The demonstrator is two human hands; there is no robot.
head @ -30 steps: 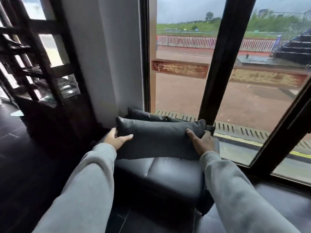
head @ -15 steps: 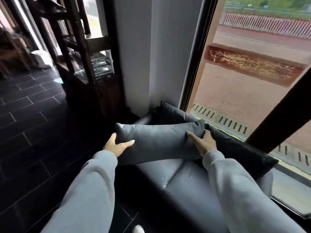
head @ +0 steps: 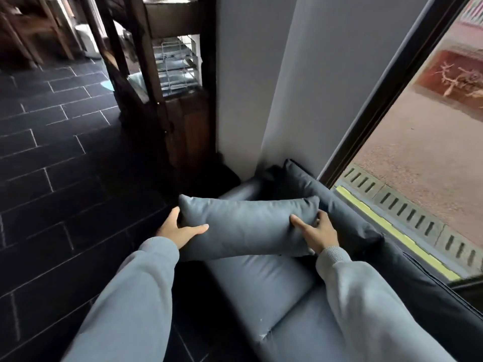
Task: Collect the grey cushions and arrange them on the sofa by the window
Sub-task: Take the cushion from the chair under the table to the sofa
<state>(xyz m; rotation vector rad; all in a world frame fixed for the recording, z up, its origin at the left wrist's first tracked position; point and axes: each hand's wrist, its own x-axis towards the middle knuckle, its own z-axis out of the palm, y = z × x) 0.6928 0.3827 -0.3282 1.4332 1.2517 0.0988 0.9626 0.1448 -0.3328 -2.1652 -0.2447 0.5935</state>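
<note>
Grey cushion (head: 245, 226) spans between both hands above the sofa (head: 264, 283) seat; the left hand (head: 177, 229) grips its left end, the right hand (head: 317, 232) its right end.

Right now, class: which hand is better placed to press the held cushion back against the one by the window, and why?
The right hand: it grips the cushion end nearest the window-side cushion. The left hand holds the floor-side end.

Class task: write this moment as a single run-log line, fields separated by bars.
phase: placing | held: grey cushion | left hand: grips its left end | right hand: grips its right end | position: above sofa seat | second cushion leans by window
</note>
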